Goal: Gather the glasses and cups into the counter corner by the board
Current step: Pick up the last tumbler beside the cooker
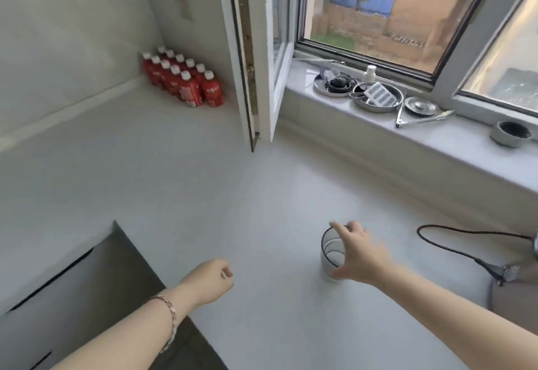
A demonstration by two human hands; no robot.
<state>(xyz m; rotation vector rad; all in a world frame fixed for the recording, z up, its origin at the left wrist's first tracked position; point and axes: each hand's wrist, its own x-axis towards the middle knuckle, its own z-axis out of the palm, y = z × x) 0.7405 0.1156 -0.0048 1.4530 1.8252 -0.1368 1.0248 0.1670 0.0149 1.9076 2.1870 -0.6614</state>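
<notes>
A clear glass with a dark rim [330,253] stands upright on the white counter [233,195], right of centre near the front. My right hand [359,253] reaches over it from the right, fingers spread around the rim and thumb low on the side; a firm grip is not clear. My left hand [211,279] hovers over the counter's front edge with fingers curled in and nothing in it. A chain bracelet sits on that wrist. No board or other cup is in view.
A pack of red bottles [183,78] fills the far left corner. An open window sash [256,55] juts over the counter. The sill [436,148] holds metal dishes [378,97], tongs [419,119] and a small bowl [511,134]. A black cable [454,241] lies at right.
</notes>
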